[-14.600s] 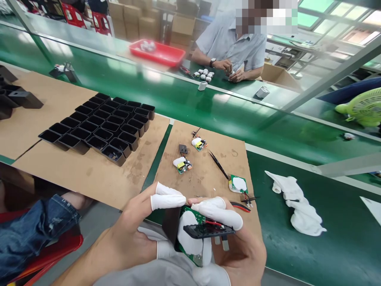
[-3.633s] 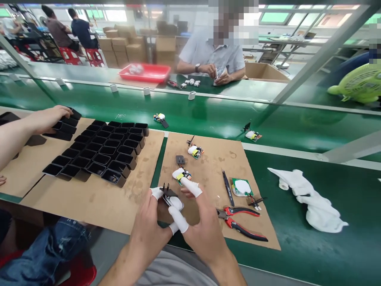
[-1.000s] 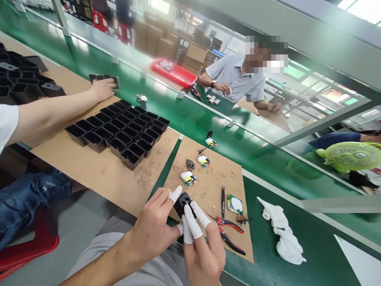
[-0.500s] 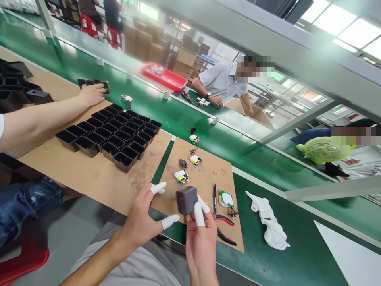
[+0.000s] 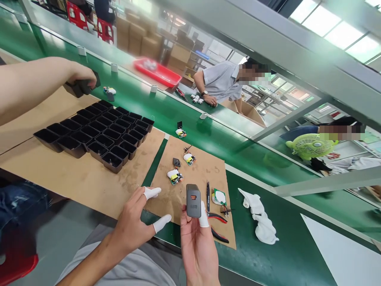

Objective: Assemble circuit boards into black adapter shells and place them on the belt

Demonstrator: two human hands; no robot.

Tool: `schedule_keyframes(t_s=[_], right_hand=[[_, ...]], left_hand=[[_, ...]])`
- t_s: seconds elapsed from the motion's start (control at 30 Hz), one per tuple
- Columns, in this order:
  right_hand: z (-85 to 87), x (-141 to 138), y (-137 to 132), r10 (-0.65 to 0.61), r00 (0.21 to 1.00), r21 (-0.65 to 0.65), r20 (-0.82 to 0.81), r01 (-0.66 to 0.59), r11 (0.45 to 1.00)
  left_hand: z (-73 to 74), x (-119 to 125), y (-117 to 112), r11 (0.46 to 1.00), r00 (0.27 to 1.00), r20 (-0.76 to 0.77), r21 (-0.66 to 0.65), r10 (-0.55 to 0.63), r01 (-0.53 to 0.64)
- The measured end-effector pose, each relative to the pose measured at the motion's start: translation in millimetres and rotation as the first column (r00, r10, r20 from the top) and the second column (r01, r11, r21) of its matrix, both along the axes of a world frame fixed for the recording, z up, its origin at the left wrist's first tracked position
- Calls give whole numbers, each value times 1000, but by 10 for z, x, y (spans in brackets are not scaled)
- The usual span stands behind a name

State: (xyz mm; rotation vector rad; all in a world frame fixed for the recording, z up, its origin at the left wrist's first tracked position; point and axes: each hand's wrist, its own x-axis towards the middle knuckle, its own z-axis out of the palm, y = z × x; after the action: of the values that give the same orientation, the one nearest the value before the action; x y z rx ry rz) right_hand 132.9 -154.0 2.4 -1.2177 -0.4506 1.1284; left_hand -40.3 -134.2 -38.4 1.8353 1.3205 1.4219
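Observation:
A black charger housing (image 5: 193,201) with an orange USB port in its end face is held in my right hand (image 5: 199,242), between the thumb and fingers. My left hand (image 5: 138,216) is empty beside it, thumb and fingers apart, with white finger cots on the tips. Beyond my hands on the cardboard sheet (image 5: 205,159) lie a circuit board (image 5: 174,177) wired to a black plate and a second board (image 5: 189,159). Right of the housing are black tweezers (image 5: 208,198), red-and-black pliers (image 5: 218,234) partly hidden by my hand, and another board (image 5: 219,197).
Rows of open black housings (image 5: 104,140) stand on cardboard at the left. A co-worker's arm (image 5: 38,81) reaches over them from the left. A crumpled white cloth (image 5: 262,222) lies to the right. Across the green belt (image 5: 238,153), a person sits behind a metal frame.
My right hand has turned the housing so its port end now faces me. My left hand stays open. The co-worker's hand has lifted some black housings at the left.

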Motion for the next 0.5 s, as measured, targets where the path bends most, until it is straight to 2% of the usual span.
schedule_keyframes(t_s=[0.1, 0.17, 0.2, 0.23, 0.27, 0.33, 0.37, 0.4, 0.43, 0.5], right_hand=[[-29, 49, 10, 10, 988, 1, 153, -10, 1000], [-86, 67, 3, -82, 918, 80, 387, 55, 995], [-124, 72, -7, -151, 830, 162, 537, 74, 984], [-165, 74, -22, -205, 701, 250, 683, 40, 967], [-205, 74, -41, -233, 547, 308, 804, -49, 950], [-266, 70, -80, -190, 260, 262, 947, -280, 923], [-283, 69, -94, -145, 164, 197, 976, -363, 911], [-291, 67, -101, -108, 110, 144, 988, -407, 902], [-293, 66, -100, -86, 97, 120, 992, -422, 899], [-291, 64, -81, -85, 146, 137, 986, -399, 906]], left_hand=[[-9, 3, -7, 1000, 1000, -2, 2, -6, 6], [-11, 0, -13, 1000, 1000, 11, 4, 4, -4], [-11, -4, -16, 1000, 1000, 23, 6, 14, -14], [-10, -9, -16, 1000, 999, 37, 8, 26, -26], [-10, -13, -15, 999, 998, 47, 11, 39, -39], [-11, -12, -3, 998, 998, 34, 1, 59, -59], [-13, -1, 8, 998, 998, 1, -17, 61, -61], [-16, 16, 22, 998, 997, -50, -43, 54, -56], [-20, 42, 37, 996, 993, -111, -73, 33, -41], [-28, 107, 67, 992, 974, -226, -124, -21, -7]])
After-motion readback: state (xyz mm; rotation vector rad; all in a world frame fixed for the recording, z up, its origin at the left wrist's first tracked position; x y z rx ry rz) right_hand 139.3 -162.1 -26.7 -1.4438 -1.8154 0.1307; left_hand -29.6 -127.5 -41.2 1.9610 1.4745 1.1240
